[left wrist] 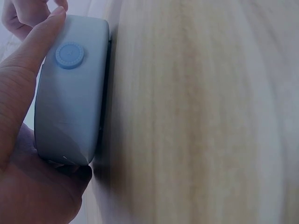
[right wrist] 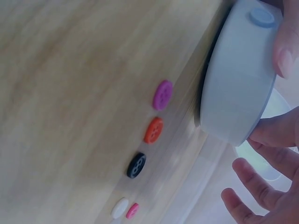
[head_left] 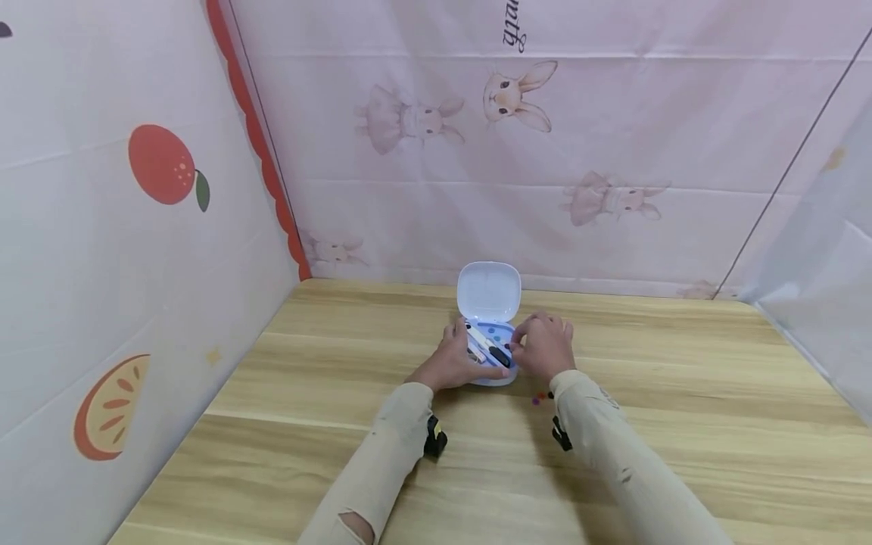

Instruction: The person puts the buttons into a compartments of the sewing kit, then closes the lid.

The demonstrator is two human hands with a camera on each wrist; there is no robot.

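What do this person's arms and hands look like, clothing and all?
The left sleeve and right sleeve are beige and long; the left has a torn hole. A small black gadget with a yellow patch sits by the left cuff, another black piece by the right. Neither the left hand nor right hand wears a glove.

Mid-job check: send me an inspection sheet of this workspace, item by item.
Surface: wood-grain table.
Job's things: box with lid raised; purple button, orange button, black button, white button and pink button lie loose on the table.
Clutter: nothing seen.
Left hand: holds the box's left side, thumb along the front.
Right hand: at the box's right edge; fingertips partly hidden, grip unclear.
Cables: nothing seen.
Surroundings: rabbit-print sheet behind, fruit-print sheet left.
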